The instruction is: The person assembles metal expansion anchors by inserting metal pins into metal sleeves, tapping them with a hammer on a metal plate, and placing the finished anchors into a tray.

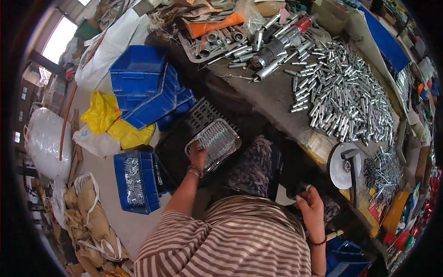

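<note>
In the head view, the left hand (198, 154) has its grip closed on the near edge of a grey wire basket (214, 141) of metal pieces, which tilts above a black crate (177, 145) beside the table (272, 99). The right hand (310, 203) rests low by the table's edge, fingers curled; whether it pinches anything cannot be told. Silver metal tubes (344, 92) cover the table.

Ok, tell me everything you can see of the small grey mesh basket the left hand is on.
The small grey mesh basket is a shallow rectangular tray with slotted plastic-looking walls and rounded corners. It is tilted, held up off the floor in front of the person's lap, above a larger dark slotted crate. Shiny metal pieces seem to lie inside. The left hand grips its near corner; nothing else clearly touches it.
</note>
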{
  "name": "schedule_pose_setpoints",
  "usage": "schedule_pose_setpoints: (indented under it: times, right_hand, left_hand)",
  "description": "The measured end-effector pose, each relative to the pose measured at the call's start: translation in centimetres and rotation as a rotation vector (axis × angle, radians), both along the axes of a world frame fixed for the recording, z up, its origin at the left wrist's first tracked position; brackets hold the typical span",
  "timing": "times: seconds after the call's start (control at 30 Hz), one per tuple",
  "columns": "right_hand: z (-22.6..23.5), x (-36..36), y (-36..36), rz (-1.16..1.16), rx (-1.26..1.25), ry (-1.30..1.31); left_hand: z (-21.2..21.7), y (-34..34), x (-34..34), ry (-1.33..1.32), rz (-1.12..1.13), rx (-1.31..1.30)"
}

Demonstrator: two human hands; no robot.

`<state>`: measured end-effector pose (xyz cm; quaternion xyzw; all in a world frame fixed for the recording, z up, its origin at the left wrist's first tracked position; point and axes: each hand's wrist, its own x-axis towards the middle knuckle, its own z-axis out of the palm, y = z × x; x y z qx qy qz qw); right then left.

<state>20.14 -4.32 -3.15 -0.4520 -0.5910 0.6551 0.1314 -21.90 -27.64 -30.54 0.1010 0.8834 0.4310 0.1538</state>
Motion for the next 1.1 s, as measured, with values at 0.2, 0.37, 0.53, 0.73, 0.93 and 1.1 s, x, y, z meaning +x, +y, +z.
schedule_pose_setpoints:
  times: [0.2, 0.37, 0.53, 0.73, 0.93, 1.1]
  right_hand:
    - [0.5, -1.1, -0.2, 0.032, -0.008, -0.015]
    - [0.2, -0.6, 0.1, 0.041, -0.009, -0.048]
    - [0.2, -0.7, -0.3, 0.024, 0.053, -0.142]
    - [-0.8, 0.0, -0.2, 0.035, 0.131, -0.124]
    - [-0.1, -0.3, -0.3, 0.052, 0.183, -0.091]
    - [2.1, -0.2, 0.2, 0.092, 0.308, -0.15]
  left_hand:
    - [-4.5, -0.2, -1.8, 0.039, 0.129, -0.034]
    - [-7.2, 0.9, -3.6, 0.166, 0.066, -0.039]
    - [-2.0, 4.5, -1.7, 0.218, 0.028, -0.328]
    - [7.1, 7.5, -2.3, 0.375, -0.021, 0.077]
    - [28.9, 19.8, 8.4, 0.458, -0.449, 0.534]
    - [32.3, 25.7, 11.3, 0.824, -0.775, 0.31]
